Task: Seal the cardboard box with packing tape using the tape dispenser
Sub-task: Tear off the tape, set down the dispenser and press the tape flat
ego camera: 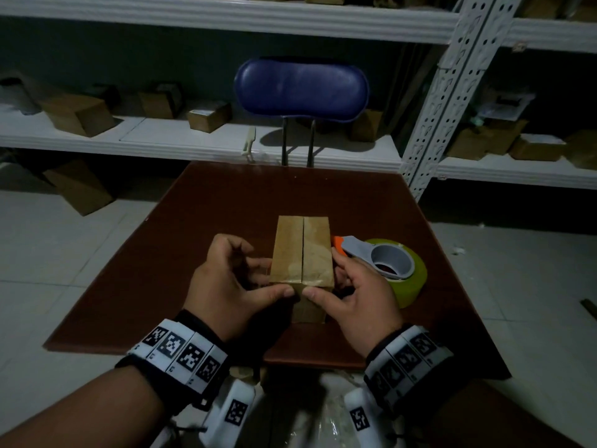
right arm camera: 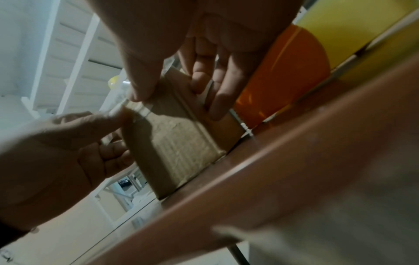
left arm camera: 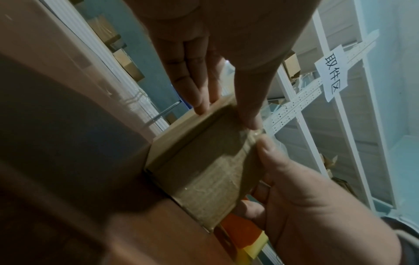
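A small cardboard box (ego camera: 302, 250) stands in the middle of the brown table (ego camera: 161, 270), its top flaps closed with a seam down the centre. My left hand (ego camera: 232, 279) grips its left side and my right hand (ego camera: 358, 286) its right side. Both thumbs press the near top edge. In the left wrist view a glossy strip of clear tape shows on the box's (left arm camera: 204, 161) near end face. The tape dispenser (ego camera: 384, 263), with a yellow-green roll, a grey handle and an orange tip, lies on the table just right of the box, beside my right hand.
A blue-backed chair (ego camera: 302, 88) stands behind the table's far edge. White metal shelves (ego camera: 193, 140) with several cardboard boxes line the back wall. Plastic wrap and white objects lie below the table's near edge.
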